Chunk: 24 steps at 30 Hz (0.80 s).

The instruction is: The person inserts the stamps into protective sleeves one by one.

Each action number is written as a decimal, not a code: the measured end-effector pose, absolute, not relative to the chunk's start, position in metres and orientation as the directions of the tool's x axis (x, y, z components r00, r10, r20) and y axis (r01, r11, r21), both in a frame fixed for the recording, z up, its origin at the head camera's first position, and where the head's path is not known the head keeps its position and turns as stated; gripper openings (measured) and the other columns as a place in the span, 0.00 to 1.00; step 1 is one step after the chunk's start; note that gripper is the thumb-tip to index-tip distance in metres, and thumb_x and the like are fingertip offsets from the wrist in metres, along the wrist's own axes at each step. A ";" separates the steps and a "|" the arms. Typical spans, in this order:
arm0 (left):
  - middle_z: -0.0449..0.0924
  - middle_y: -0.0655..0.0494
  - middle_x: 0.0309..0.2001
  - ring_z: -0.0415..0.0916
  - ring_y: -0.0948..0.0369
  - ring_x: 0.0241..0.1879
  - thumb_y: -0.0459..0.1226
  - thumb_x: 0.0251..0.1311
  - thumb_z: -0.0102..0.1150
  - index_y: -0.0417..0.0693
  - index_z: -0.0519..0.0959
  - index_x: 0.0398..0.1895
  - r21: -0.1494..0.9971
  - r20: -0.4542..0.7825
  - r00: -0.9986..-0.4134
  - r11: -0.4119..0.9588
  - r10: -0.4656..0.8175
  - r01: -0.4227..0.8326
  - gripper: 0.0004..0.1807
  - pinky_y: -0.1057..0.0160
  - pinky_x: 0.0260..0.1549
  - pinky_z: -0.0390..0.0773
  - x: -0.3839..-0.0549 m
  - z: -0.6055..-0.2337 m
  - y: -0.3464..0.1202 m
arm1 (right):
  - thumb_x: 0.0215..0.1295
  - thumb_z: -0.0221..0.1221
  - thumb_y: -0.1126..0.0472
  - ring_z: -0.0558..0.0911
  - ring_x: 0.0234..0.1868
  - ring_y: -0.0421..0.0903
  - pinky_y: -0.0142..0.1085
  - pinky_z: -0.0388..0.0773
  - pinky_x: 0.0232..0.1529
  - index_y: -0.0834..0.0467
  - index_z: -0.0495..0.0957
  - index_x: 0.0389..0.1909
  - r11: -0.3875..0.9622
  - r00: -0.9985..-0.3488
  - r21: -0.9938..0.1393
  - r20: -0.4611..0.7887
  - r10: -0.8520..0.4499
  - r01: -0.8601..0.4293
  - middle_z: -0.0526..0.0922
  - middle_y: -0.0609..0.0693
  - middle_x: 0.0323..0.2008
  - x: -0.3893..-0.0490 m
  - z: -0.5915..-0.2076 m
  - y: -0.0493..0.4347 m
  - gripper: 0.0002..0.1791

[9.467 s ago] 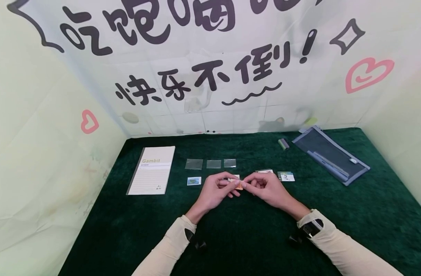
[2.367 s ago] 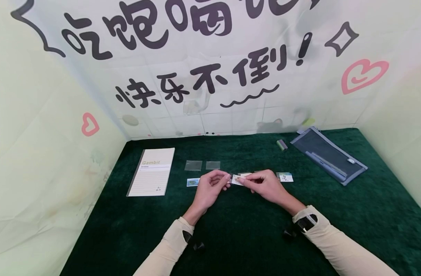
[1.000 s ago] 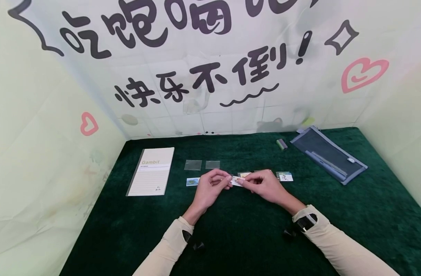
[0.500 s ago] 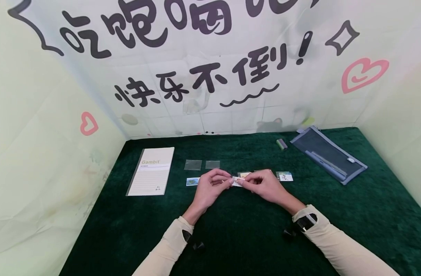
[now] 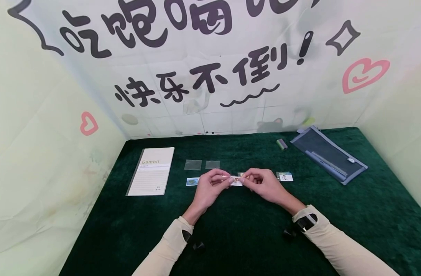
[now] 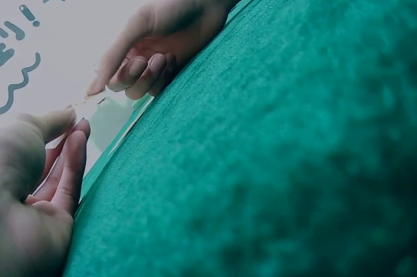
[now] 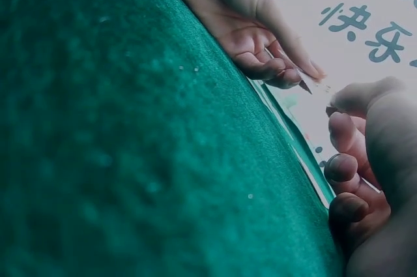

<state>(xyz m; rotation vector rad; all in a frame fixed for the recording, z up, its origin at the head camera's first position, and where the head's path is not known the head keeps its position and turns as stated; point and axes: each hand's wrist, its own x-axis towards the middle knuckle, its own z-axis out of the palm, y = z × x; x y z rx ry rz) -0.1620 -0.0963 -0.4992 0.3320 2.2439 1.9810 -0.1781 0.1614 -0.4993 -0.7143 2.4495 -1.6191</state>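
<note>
In the head view, a small white stamp (image 5: 236,181) with a coloured picture is held between both hands above the green cloth. My left hand (image 5: 210,188) pinches at its left end, where a thin shiny edge of a clear plastic sleeve (image 5: 226,176) shows. My right hand (image 5: 265,188) pinches the right end between thumb and forefinger. Fingers cover much of both pieces, so how far one lies within the other cannot be told. Up close in the right wrist view, the stamp's pale edge (image 7: 309,84) sticks out by the left fingertips.
Two clear sleeves (image 5: 193,165) lie behind the left hand, a blue stamp (image 5: 192,181) beside it. A sleeved stamp (image 5: 285,176) lies right; another is partly hidden behind the right hand. Further out are a notebook (image 5: 151,172), a small striped block (image 5: 281,144) and a mesh pencil case (image 5: 329,155).
Since 9.5 seconds ago, an orange piece has left the hands and one sleeve has left the back row. Lately the right fingers have shifted right along the white stamp, uncovering more of it.
</note>
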 end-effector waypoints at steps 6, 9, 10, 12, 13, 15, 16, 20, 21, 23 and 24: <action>0.94 0.56 0.45 0.90 0.56 0.44 0.51 0.70 0.72 0.55 0.85 0.52 0.985 0.035 -0.956 0.152 0.293 0.082 0.15 0.60 0.46 0.88 -0.162 -0.501 -0.098 | 0.77 0.67 0.48 0.81 0.24 0.44 0.35 0.80 0.26 0.40 0.89 0.45 0.325 -0.871 -0.883 0.164 -0.463 -0.339 0.84 0.45 0.27 -0.178 -0.501 0.161 0.04; 0.94 0.57 0.46 0.90 0.56 0.45 0.51 0.70 0.72 0.56 0.85 0.52 0.986 0.029 -0.952 0.150 0.305 0.078 0.15 0.59 0.47 0.89 -0.162 -0.502 -0.099 | 0.77 0.67 0.48 0.81 0.25 0.45 0.35 0.80 0.26 0.40 0.89 0.45 0.324 -0.870 -0.884 0.161 -0.465 -0.337 0.84 0.44 0.27 -0.177 -0.500 0.160 0.04; 0.94 0.57 0.47 0.90 0.56 0.45 0.51 0.70 0.71 0.55 0.85 0.53 0.986 0.030 -0.950 0.146 0.311 0.079 0.16 0.59 0.48 0.89 -0.162 -0.502 -0.099 | 0.77 0.67 0.48 0.81 0.25 0.45 0.35 0.80 0.26 0.40 0.89 0.45 0.321 -0.872 -0.886 0.162 -0.462 -0.335 0.84 0.45 0.27 -0.177 -0.500 0.160 0.04; 0.94 0.56 0.48 0.90 0.56 0.46 0.51 0.72 0.69 0.54 0.85 0.54 0.987 0.030 -0.944 0.138 0.327 0.079 0.16 0.59 0.49 0.89 -0.163 -0.502 -0.098 | 0.77 0.67 0.48 0.81 0.25 0.46 0.35 0.80 0.26 0.41 0.89 0.45 0.318 -0.877 -0.889 0.163 -0.452 -0.329 0.84 0.46 0.27 -0.177 -0.500 0.160 0.05; 0.94 0.56 0.49 0.90 0.56 0.46 0.51 0.73 0.68 0.54 0.85 0.55 0.988 0.031 -0.942 0.134 0.335 0.080 0.16 0.60 0.49 0.89 -0.163 -0.502 -0.098 | 0.77 0.67 0.48 0.81 0.25 0.46 0.35 0.80 0.26 0.42 0.88 0.45 0.318 -0.880 -0.890 0.163 -0.447 -0.326 0.84 0.46 0.27 -0.177 -0.500 0.160 0.05; 0.93 0.54 0.50 0.91 0.56 0.48 0.49 0.75 0.66 0.53 0.85 0.57 0.990 0.037 -0.935 0.113 0.353 0.082 0.16 0.59 0.50 0.90 -0.162 -0.501 -0.098 | 0.77 0.67 0.48 0.82 0.25 0.47 0.35 0.80 0.27 0.42 0.88 0.46 0.319 -0.891 -0.896 0.155 -0.427 -0.309 0.84 0.47 0.27 -0.177 -0.500 0.160 0.05; 0.93 0.54 0.51 0.91 0.56 0.48 0.48 0.76 0.66 0.53 0.84 0.58 0.992 0.039 -0.931 0.101 0.362 0.081 0.16 0.59 0.51 0.90 -0.162 -0.501 -0.098 | 0.76 0.67 0.47 0.82 0.25 0.47 0.35 0.80 0.27 0.41 0.88 0.46 0.318 -0.897 -0.900 0.150 -0.417 -0.298 0.84 0.47 0.28 -0.176 -0.499 0.160 0.05; 0.92 0.51 0.52 0.91 0.55 0.50 0.46 0.76 0.66 0.52 0.83 0.59 0.994 0.051 -0.928 0.067 0.369 0.081 0.15 0.58 0.53 0.90 -0.162 -0.501 -0.097 | 0.76 0.67 0.47 0.82 0.26 0.48 0.35 0.81 0.28 0.43 0.88 0.47 0.312 -0.910 -0.911 0.134 -0.393 -0.269 0.85 0.50 0.29 -0.176 -0.498 0.160 0.06; 0.92 0.51 0.52 0.90 0.55 0.51 0.46 0.76 0.67 0.51 0.84 0.58 0.994 0.054 -0.929 0.070 0.365 0.085 0.15 0.58 0.53 0.90 -0.162 -0.501 -0.097 | 0.76 0.67 0.48 0.82 0.26 0.48 0.35 0.81 0.28 0.44 0.88 0.47 0.312 -0.912 -0.912 0.133 -0.388 -0.266 0.85 0.51 0.29 -0.175 -0.498 0.160 0.07; 0.91 0.52 0.52 0.90 0.55 0.52 0.47 0.75 0.67 0.52 0.84 0.57 0.992 0.061 -0.935 0.084 0.350 0.096 0.15 0.59 0.53 0.90 -0.162 -0.502 -0.096 | 0.76 0.67 0.47 0.82 0.26 0.49 0.35 0.80 0.28 0.44 0.87 0.47 0.316 -0.916 -0.911 0.133 -0.379 -0.263 0.85 0.52 0.29 -0.175 -0.497 0.160 0.07; 0.90 0.52 0.52 0.89 0.56 0.51 0.47 0.74 0.68 0.53 0.85 0.57 0.990 0.063 -0.939 0.095 0.338 0.101 0.14 0.59 0.53 0.90 -0.163 -0.502 -0.096 | 0.76 0.67 0.47 0.82 0.26 0.49 0.35 0.80 0.28 0.44 0.87 0.47 0.320 -0.917 -0.910 0.133 -0.376 -0.263 0.84 0.52 0.29 -0.175 -0.497 0.160 0.07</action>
